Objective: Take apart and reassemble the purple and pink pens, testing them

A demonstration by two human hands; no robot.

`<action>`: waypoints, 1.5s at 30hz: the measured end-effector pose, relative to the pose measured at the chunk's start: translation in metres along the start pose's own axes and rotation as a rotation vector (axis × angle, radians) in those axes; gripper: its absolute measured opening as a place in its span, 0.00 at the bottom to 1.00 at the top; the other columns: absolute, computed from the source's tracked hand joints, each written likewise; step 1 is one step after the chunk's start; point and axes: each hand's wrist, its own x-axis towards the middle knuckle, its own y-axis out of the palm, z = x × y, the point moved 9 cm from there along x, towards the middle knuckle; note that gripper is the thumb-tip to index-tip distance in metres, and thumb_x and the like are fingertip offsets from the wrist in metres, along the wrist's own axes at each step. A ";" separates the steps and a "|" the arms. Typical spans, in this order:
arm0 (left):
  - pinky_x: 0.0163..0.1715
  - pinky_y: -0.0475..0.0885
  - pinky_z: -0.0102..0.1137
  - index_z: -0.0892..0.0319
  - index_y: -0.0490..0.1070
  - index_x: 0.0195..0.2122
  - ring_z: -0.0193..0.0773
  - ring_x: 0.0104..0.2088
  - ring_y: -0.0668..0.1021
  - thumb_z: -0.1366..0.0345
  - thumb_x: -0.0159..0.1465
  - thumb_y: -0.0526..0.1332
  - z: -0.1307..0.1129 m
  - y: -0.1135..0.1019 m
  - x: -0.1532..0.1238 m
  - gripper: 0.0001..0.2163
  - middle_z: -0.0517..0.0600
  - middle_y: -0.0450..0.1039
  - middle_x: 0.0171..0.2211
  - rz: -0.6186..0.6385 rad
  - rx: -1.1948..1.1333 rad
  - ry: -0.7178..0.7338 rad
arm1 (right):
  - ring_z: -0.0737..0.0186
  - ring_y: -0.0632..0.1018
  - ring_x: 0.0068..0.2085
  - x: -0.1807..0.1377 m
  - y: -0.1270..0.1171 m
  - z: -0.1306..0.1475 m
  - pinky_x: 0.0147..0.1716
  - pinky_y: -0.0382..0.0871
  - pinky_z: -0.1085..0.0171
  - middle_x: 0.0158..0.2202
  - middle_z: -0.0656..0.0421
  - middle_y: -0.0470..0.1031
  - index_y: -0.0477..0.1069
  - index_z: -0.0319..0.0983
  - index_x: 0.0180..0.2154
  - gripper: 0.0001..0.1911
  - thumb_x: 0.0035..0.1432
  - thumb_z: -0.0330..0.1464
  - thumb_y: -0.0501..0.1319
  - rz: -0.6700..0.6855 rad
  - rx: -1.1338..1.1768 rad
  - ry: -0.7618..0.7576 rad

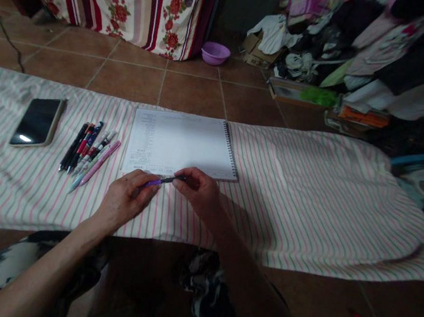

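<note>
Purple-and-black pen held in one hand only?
No, the left hand grips the purple part of the purple-and-black pen while the right hand pinches its black part.

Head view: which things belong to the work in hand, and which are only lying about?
Belonging, apparently: purple-black pen held in left hand and right hand; notebook; perhaps grouped pens.
Lying about, seemingly: phone, purple basin, piled clothes.
</note>
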 end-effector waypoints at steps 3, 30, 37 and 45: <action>0.38 0.69 0.29 0.56 0.71 0.40 0.34 0.37 0.75 0.63 0.61 0.58 0.000 -0.001 0.000 0.08 0.48 0.73 0.34 -0.007 0.008 0.008 | 0.67 0.74 0.29 -0.001 0.001 0.003 0.31 0.67 0.67 0.28 0.61 0.74 0.72 0.38 0.33 0.08 0.47 0.33 0.62 0.010 -0.008 -0.009; 0.39 0.71 0.30 0.60 0.72 0.42 0.36 0.37 0.75 0.66 0.62 0.56 -0.011 -0.003 0.000 0.10 0.51 0.74 0.35 -0.023 0.083 0.147 | 0.67 0.75 0.30 -0.008 0.004 0.022 0.31 0.65 0.68 0.29 0.60 0.76 0.72 0.39 0.32 0.06 0.54 0.33 0.58 0.013 -0.388 -0.183; 0.38 0.71 0.32 0.61 0.73 0.42 0.38 0.37 0.75 0.66 0.62 0.56 -0.012 -0.003 0.000 0.10 0.52 0.75 0.34 -0.016 0.101 0.162 | 0.67 0.75 0.30 -0.011 0.005 0.026 0.31 0.63 0.68 0.28 0.60 0.76 0.72 0.39 0.31 0.10 0.57 0.37 0.56 0.008 -0.489 -0.225; 0.37 0.71 0.33 0.59 0.72 0.43 0.38 0.36 0.75 0.66 0.62 0.56 -0.013 -0.001 -0.001 0.10 0.52 0.74 0.34 -0.021 0.100 0.188 | 0.66 0.74 0.28 -0.012 0.005 0.026 0.29 0.60 0.68 0.26 0.60 0.75 0.73 0.39 0.30 0.15 0.59 0.40 0.54 -0.002 -0.618 -0.205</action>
